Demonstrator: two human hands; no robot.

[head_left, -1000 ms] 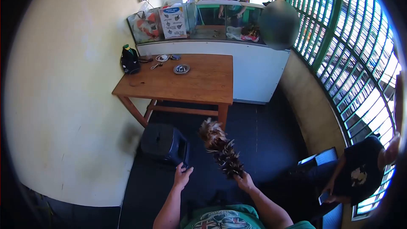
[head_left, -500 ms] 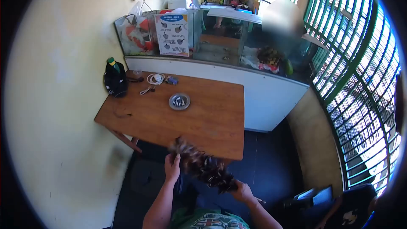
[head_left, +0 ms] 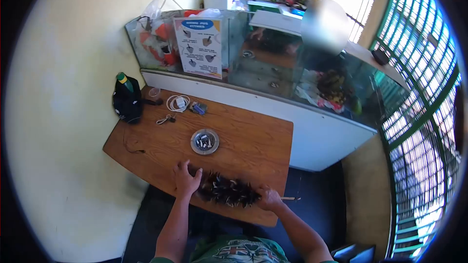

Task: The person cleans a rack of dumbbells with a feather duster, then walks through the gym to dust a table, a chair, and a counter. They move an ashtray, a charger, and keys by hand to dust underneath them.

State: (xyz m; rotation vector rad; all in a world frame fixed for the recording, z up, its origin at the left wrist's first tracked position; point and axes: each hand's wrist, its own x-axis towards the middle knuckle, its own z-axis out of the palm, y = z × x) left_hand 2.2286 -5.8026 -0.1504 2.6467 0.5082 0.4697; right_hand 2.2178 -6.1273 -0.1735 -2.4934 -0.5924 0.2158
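Observation:
A dark brown feather duster lies across the near edge of the wooden table. My right hand is wrapped round its handle end, and the thin handle sticks out to the right. At the duster's left tip is my left hand, with thumb and fingers spread apart. Beyond the duster stands a round metal ashtray with cigarette butts.
At the table's back left are a white cable with charger, a small purple packet and a black bag. A glass display case with a menu sheet stands behind. Green window bars are at right.
Both hands and the duster have moved forward from in front of the table to over its near edge. My left hand's fingers have spread. The view has shifted closer to the table.

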